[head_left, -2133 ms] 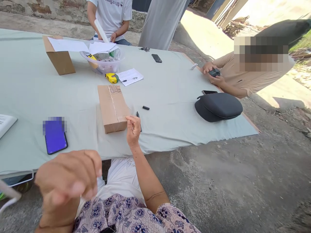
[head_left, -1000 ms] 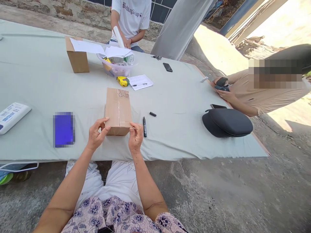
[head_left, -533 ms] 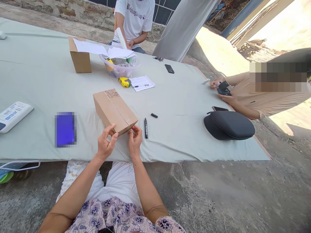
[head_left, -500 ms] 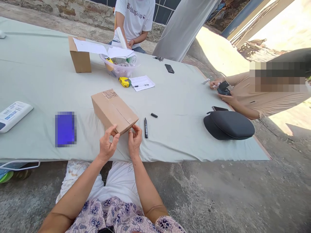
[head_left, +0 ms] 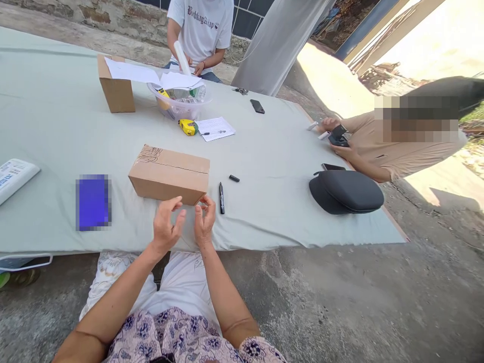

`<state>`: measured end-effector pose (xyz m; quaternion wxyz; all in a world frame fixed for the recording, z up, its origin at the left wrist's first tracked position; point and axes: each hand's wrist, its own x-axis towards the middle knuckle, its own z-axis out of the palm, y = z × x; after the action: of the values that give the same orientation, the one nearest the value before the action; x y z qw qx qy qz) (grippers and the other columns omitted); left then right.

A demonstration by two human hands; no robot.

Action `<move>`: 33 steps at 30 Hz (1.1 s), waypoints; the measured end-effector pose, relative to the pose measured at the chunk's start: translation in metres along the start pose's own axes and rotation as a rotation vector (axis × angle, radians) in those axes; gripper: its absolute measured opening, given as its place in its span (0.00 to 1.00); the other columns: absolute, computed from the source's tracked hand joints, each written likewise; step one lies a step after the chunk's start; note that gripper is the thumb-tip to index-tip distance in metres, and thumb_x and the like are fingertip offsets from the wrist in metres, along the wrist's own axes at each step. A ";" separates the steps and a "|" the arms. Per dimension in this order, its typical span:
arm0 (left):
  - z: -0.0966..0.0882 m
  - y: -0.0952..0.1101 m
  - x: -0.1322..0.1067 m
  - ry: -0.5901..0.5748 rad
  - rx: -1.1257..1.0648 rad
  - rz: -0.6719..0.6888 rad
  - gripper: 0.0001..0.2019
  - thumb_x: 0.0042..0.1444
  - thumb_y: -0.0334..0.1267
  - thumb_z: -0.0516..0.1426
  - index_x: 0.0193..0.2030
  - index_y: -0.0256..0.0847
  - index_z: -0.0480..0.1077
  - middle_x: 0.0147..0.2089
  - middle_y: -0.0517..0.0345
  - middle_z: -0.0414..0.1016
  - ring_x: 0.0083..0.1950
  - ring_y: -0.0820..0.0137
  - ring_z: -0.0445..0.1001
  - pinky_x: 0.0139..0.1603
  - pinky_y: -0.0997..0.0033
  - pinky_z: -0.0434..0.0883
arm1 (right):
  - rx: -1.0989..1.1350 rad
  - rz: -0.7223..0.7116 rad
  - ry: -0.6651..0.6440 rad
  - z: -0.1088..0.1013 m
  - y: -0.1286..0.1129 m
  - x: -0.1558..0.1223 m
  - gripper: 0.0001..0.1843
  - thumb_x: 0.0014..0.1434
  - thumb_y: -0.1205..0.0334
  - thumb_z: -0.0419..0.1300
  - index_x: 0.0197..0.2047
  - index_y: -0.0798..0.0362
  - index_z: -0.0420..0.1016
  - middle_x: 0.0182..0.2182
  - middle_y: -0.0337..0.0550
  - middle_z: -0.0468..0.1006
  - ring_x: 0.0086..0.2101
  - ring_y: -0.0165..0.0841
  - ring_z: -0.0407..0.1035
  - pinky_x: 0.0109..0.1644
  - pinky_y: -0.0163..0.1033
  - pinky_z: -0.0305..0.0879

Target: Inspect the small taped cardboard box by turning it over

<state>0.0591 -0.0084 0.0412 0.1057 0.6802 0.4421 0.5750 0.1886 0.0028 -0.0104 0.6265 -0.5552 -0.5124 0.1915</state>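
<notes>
A closed cardboard box (head_left: 170, 174) lies on the cloth-covered table, its long side towards me and black scribbles on its far left top corner. My left hand (head_left: 166, 224) is at the box's front side, thumb and fingers apart, holding nothing. At the front right corner is my right hand (head_left: 204, 219); its fingers are bent but apart, close to the cardboard, and I cannot tell whether they touch it. Just right of that hand lies an uncapped black marker (head_left: 222, 198), with its cap (head_left: 234, 178) beyond it.
Farther back are a yellow tape measure (head_left: 188, 127), a written sheet (head_left: 216, 129) with a pen, a basin (head_left: 181, 109) and a second carton (head_left: 121, 96). A black case (head_left: 347, 192) lies right, a blurred blue item (head_left: 93, 202) left. Two other people sit at the table.
The box has turned so that its long side faces me. My left hand has come off its near corner, and my right hand has loosened beside it. The whole view has shifted slightly.
</notes>
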 end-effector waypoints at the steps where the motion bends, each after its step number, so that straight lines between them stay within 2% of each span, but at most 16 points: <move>1: -0.009 -0.008 0.006 0.127 0.045 -0.040 0.13 0.65 0.39 0.55 0.55 0.40 0.68 0.42 0.52 0.76 0.41 0.68 0.76 0.44 0.66 0.75 | 0.002 -0.003 -0.003 0.000 -0.001 0.001 0.22 0.66 0.46 0.55 0.56 0.51 0.69 0.51 0.51 0.75 0.49 0.37 0.71 0.49 0.44 0.70; 4: -0.032 -0.041 0.025 0.452 0.134 -0.235 0.10 0.63 0.41 0.55 0.48 0.39 0.67 0.41 0.54 0.71 0.39 0.70 0.72 0.43 0.66 0.72 | 0.015 0.049 -0.025 0.002 -0.001 0.002 0.21 0.65 0.48 0.57 0.55 0.51 0.69 0.49 0.50 0.75 0.47 0.36 0.71 0.48 0.43 0.70; 5: -0.037 -0.052 0.030 0.515 0.142 -0.313 0.10 0.62 0.40 0.54 0.47 0.39 0.67 0.42 0.54 0.71 0.40 0.69 0.72 0.43 0.66 0.72 | 0.016 0.070 -0.035 0.002 -0.001 0.002 0.20 0.65 0.49 0.58 0.55 0.52 0.70 0.48 0.49 0.76 0.47 0.36 0.71 0.48 0.43 0.70; 6: -0.041 -0.064 0.034 0.531 0.135 -0.398 0.10 0.61 0.39 0.54 0.47 0.38 0.66 0.42 0.54 0.70 0.40 0.69 0.72 0.43 0.66 0.72 | 0.015 0.089 -0.041 0.003 -0.001 0.003 0.20 0.64 0.49 0.58 0.54 0.52 0.70 0.47 0.48 0.76 0.46 0.36 0.71 0.48 0.43 0.70; 7: -0.043 -0.074 0.035 0.513 0.124 -0.486 0.10 0.60 0.38 0.53 0.47 0.38 0.66 0.42 0.53 0.70 0.41 0.68 0.72 0.43 0.66 0.71 | 0.013 0.102 -0.044 0.003 -0.001 0.003 0.19 0.64 0.50 0.59 0.53 0.52 0.70 0.46 0.48 0.76 0.45 0.36 0.72 0.48 0.43 0.70; 9: -0.042 -0.090 0.032 0.396 0.144 -0.599 0.10 0.58 0.35 0.53 0.46 0.38 0.67 0.41 0.53 0.71 0.41 0.67 0.72 0.45 0.64 0.71 | -0.005 0.123 -0.045 0.004 0.000 0.003 0.17 0.63 0.51 0.59 0.51 0.52 0.71 0.45 0.47 0.76 0.44 0.35 0.72 0.48 0.43 0.70; 11: -0.039 -0.099 0.025 0.256 0.204 -0.596 0.10 0.55 0.34 0.53 0.44 0.39 0.69 0.41 0.52 0.72 0.43 0.64 0.72 0.47 0.62 0.71 | -0.027 0.133 -0.031 0.005 0.001 0.004 0.15 0.62 0.53 0.59 0.49 0.53 0.71 0.42 0.45 0.76 0.43 0.35 0.71 0.47 0.42 0.69; 13: -0.035 -0.101 0.018 0.178 0.253 -0.539 0.10 0.54 0.33 0.54 0.43 0.40 0.69 0.41 0.52 0.72 0.44 0.64 0.72 0.48 0.62 0.70 | -0.043 0.141 -0.008 0.006 0.001 0.004 0.14 0.61 0.55 0.59 0.48 0.53 0.71 0.41 0.44 0.76 0.41 0.34 0.70 0.46 0.42 0.69; 16: -0.034 -0.101 0.013 0.184 0.271 -0.509 0.10 0.54 0.32 0.52 0.42 0.40 0.69 0.40 0.53 0.71 0.42 0.64 0.71 0.47 0.62 0.69 | -0.056 0.166 0.002 0.007 0.002 0.005 0.14 0.61 0.55 0.58 0.47 0.53 0.70 0.40 0.44 0.75 0.41 0.34 0.70 0.45 0.41 0.68; 20: -0.036 -0.100 0.015 0.175 0.283 -0.534 0.08 0.54 0.32 0.52 0.41 0.41 0.67 0.38 0.55 0.70 0.40 0.65 0.69 0.44 0.64 0.68 | -0.087 0.205 -0.016 0.008 0.002 0.005 0.13 0.62 0.53 0.56 0.46 0.53 0.69 0.40 0.45 0.75 0.40 0.35 0.69 0.42 0.40 0.67; 24: -0.036 -0.097 0.017 0.159 0.291 -0.578 0.08 0.53 0.33 0.54 0.41 0.41 0.65 0.38 0.55 0.69 0.39 0.65 0.69 0.45 0.63 0.69 | -0.111 0.208 -0.022 0.010 0.004 0.005 0.13 0.62 0.53 0.55 0.44 0.52 0.68 0.40 0.46 0.74 0.39 0.36 0.68 0.41 0.40 0.66; 33: -0.036 -0.098 0.016 0.112 0.379 -0.626 0.08 0.52 0.37 0.55 0.38 0.43 0.60 0.39 0.56 0.67 0.39 0.65 0.68 0.47 0.60 0.69 | -0.152 0.240 0.005 0.017 0.010 0.007 0.11 0.57 0.55 0.57 0.42 0.51 0.65 0.37 0.42 0.72 0.34 0.34 0.65 0.42 0.43 0.64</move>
<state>-0.0202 0.0476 0.0003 0.1243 0.4869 0.7327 0.4589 0.1804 0.0199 -0.0191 0.5565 -0.6588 -0.4538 0.2243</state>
